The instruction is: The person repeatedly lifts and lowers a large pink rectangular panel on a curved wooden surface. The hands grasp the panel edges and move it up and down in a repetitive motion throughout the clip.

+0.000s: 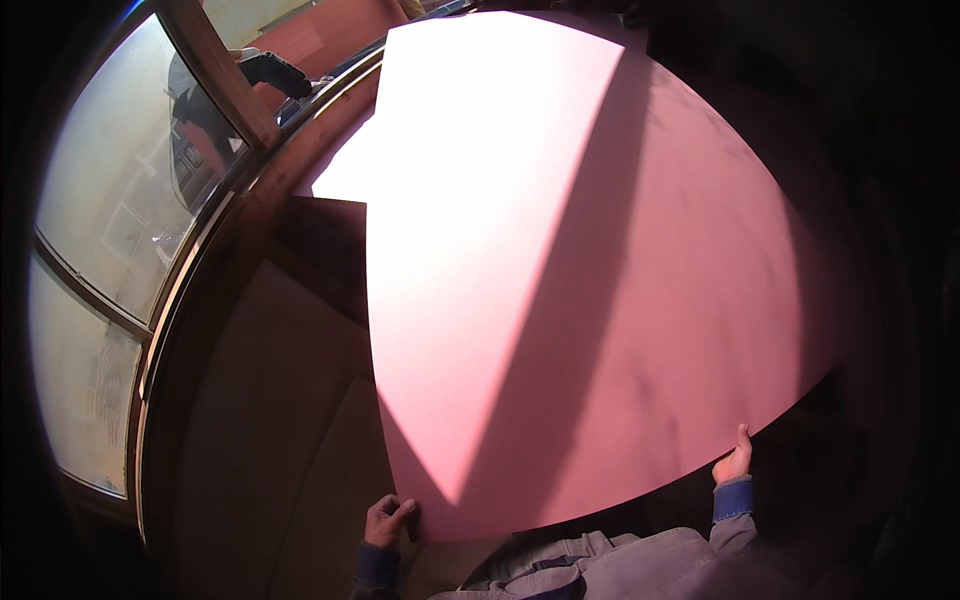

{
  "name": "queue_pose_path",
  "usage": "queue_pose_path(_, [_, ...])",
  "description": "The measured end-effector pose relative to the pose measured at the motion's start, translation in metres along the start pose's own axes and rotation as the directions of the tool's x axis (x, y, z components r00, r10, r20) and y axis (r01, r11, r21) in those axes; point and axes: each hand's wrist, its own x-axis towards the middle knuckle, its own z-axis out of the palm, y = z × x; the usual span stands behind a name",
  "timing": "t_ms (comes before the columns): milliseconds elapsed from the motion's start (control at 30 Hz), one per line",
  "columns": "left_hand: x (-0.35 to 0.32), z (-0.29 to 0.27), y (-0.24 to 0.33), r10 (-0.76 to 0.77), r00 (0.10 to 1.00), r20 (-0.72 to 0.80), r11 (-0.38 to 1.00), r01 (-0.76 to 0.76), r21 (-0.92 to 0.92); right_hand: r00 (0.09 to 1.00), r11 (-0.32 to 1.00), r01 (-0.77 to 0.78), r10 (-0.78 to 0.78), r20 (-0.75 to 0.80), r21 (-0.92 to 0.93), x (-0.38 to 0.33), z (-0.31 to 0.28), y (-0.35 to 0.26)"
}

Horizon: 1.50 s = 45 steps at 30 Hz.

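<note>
A large, flat pink sheet (690, 280) fills the middle of the view, and a bright patch of light covers much of its left half. At its near left corner my left hand (388, 522) grips the edge, with the thumb on top. Farther right along the same near edge, my right hand (734, 462) holds the sheet, its thumb upright against the rim and its other fingers partly hidden. Whether the sheet is paper, board or something stiffer I cannot tell.
On the left stands a framed glass window (110, 210). Beyond its frame, at the upper left, is a person's dark-clothed arm (275, 75) near another reddish surface (335, 40). Dim, flat panels (270, 370) lie left of the sheet. The right side is in deep shadow.
</note>
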Motion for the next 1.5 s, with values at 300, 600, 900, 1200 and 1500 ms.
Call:
queue_pose_path(300, [0.038, -0.255, -0.062, -0.076, 0.575, -0.815, 0.748, -0.507, -0.428, 0.708, 0.721, -0.685, 0.627, 0.325, 0.103, -0.283, 0.135, 0.115])
queue_pose_path(600, [-0.013, 0.001, -0.065, 0.058, 0.993, -0.107, 0.752, -0.114, -0.649, 0.114, 0.406, -0.173, 0.913, 0.391, -0.898, -0.322, 0.178, 0.129])
queue_pose_path(900, [0.213, 0.024, 0.006, 0.261, 0.921, -0.289, 0.922, -0.327, -0.207, 0.842, 0.176, 0.254, -0.525, 0.128, -0.951, -0.051, -0.023, -0.162])
queue_pose_path(1200, [0.345, 0.135, 0.128, 0.173, 0.943, -0.284, 0.969, -0.215, -0.121, 0.979, 0.619, -0.196, 0.076, -0.191, -0.76, 0.135, -0.046, -0.217])
queue_pose_path(1500, [0.403, 0.149, 0.129, 0.276, 0.935, -0.224, 0.956, -0.243, 0.166, 0.962, 0.303, 0.266, -0.149, 0.23, -0.915, 0.139, -0.095, -0.161])
